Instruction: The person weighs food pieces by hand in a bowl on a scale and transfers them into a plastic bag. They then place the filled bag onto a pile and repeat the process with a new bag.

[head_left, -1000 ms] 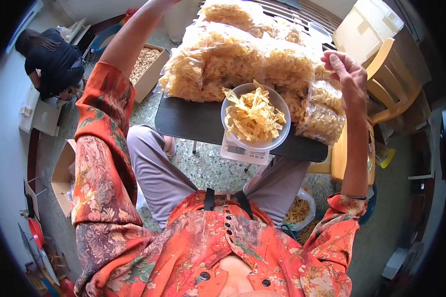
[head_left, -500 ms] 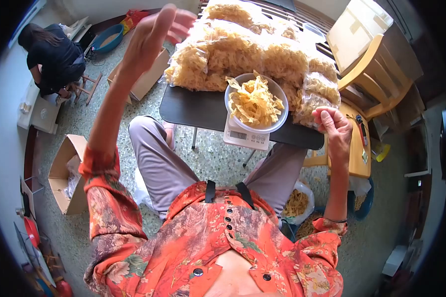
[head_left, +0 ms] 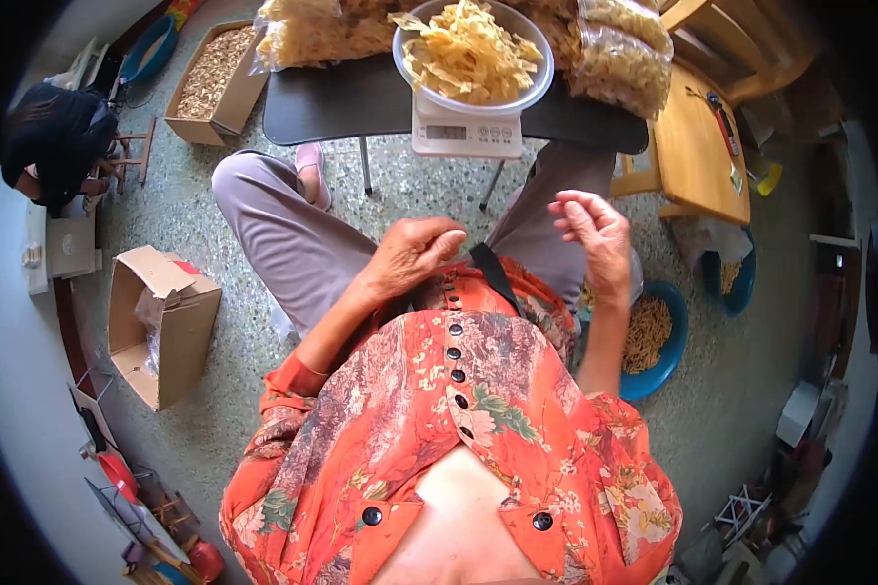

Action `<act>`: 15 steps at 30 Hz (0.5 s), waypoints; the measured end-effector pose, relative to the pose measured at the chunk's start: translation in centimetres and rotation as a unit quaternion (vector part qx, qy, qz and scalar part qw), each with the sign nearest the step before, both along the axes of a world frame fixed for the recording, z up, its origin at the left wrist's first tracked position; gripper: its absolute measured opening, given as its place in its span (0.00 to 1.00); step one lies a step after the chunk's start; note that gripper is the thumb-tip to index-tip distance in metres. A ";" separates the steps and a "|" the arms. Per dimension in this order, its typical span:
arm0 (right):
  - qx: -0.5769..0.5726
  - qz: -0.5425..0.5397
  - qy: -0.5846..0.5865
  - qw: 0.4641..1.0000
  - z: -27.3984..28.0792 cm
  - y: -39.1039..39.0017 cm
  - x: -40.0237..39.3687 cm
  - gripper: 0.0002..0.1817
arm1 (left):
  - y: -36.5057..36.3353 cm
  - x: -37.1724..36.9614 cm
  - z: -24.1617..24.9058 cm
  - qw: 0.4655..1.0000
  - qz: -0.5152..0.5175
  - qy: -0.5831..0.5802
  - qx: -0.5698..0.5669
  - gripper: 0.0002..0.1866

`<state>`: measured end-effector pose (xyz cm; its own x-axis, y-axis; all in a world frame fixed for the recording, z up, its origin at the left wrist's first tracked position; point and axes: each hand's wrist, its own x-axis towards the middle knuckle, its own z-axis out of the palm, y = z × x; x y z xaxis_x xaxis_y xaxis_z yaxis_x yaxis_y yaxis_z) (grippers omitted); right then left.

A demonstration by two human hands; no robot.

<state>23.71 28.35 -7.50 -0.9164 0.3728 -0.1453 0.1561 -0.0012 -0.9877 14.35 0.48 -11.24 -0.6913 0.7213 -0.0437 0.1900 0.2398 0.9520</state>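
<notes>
- Speckled floor (head_left: pixel 180 219) lies under a black table (head_left: pixel 337 105) just past my knees.
- On the table's near edge is a white scale (head_left: pixel 463 144), with a plastic bowl (head_left: pixel 535 80) resting on it; pale yellow dried strips (head_left: pixel 468 54) heap above the bowl's rim.
- Clear bags (head_left: pixel 619 73) of similar strips lie behind and to both sides of the bowl.
- My left hand (head_left: pixel 412 255) is over my lap, on the near side of the scale, fingers curled inward; I cannot tell whether anything is inside.
- My right hand (head_left: pixel 595 234) is raised by my right thigh, loosely open with the fingers bent.
- Both of my 2 hands are apart from the bowl.
- To my right are a wooden chair (head_left: pixel 688 146) and a blue basin (head_left: pixel 680 331) of brown pieces.
- At far left, another person (head_left: pixel 54 136) in black bends forward.
</notes>
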 end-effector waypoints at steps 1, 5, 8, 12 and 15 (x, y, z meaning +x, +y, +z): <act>-0.030 -0.001 -0.006 1.000 -1.1 -1.2 0.2 0.13 | 0.4 0.5 -0.4 1.000 -0.013 0.001 -0.024 0.11; -0.054 0.077 -0.061 0.994 -2.4 -3.5 -0.7 0.13 | 0.5 1.6 -2.8 0.971 -0.165 0.056 -0.165 0.22; -0.018 0.078 -0.019 0.997 -1.9 -3.2 -2.0 0.13 | 0.3 0.9 -4.3 0.966 -0.160 0.017 -0.203 0.23; -0.032 0.045 -0.011 0.998 -3.5 -1.6 -2.7 0.14 | -1.5 0.5 -8.1 0.916 -0.065 0.197 -0.344 0.21; -0.064 0.047 -0.027 0.996 -4.8 -1.3 -2.4 0.15 | -3.0 -0.6 -9.5 0.899 -0.063 0.163 -0.401 0.20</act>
